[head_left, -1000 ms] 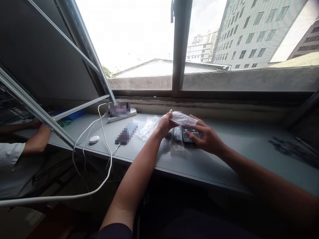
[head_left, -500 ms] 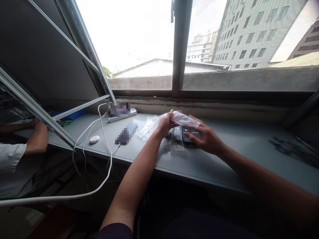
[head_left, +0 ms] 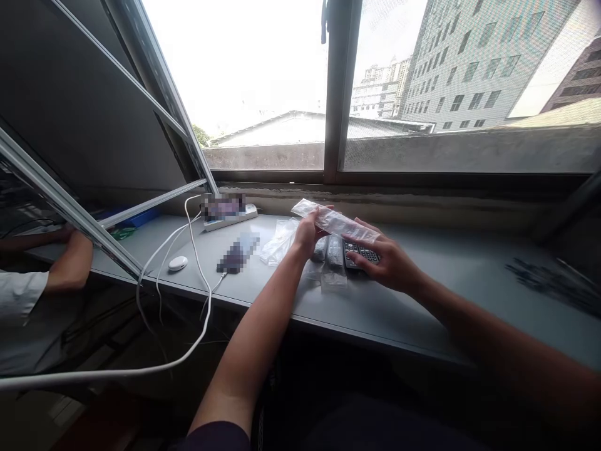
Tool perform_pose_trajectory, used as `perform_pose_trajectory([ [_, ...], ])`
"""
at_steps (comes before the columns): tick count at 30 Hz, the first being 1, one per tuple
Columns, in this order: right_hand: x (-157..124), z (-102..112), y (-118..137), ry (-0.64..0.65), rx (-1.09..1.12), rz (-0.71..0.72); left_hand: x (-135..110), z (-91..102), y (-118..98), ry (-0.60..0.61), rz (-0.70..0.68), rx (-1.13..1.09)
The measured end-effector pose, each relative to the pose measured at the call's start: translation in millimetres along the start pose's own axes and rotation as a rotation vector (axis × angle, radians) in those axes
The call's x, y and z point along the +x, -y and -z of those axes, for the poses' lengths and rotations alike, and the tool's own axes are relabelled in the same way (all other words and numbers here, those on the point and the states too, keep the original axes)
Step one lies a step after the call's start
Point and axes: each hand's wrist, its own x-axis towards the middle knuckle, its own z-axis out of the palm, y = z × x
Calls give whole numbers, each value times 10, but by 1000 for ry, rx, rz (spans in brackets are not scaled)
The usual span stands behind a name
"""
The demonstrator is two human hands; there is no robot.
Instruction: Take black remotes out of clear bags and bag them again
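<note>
My left hand [head_left: 307, 235] and my right hand [head_left: 387, 262] both grip a long clear plastic bag [head_left: 334, 221], stretched flat between them above the grey bench. Under my right hand lies a black remote control [head_left: 357, 254] with small buttons. More remotes in clear bags [head_left: 332, 258] lie just left of it, and empty clear bags [head_left: 280, 241] lie further left.
The grey bench [head_left: 422, 307] runs under a window. On it are a white power strip [head_left: 229, 213], a white cable [head_left: 197, 263], a small white puck [head_left: 177, 263] and a blurred phone [head_left: 237, 254]. Dark parts [head_left: 554, 282] lie far right. Another person's arm [head_left: 70, 263] rests at left.
The crumpled bag has been pulled out straight and flat between my hands and lifted slightly. The other person's arm at left has shifted a little.
</note>
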Motion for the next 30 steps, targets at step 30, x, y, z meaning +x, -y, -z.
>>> perform_pose_trajectory([
  [30, 13, 11, -35, 59, 22, -14, -1, 48, -41, 156, 211, -128],
])
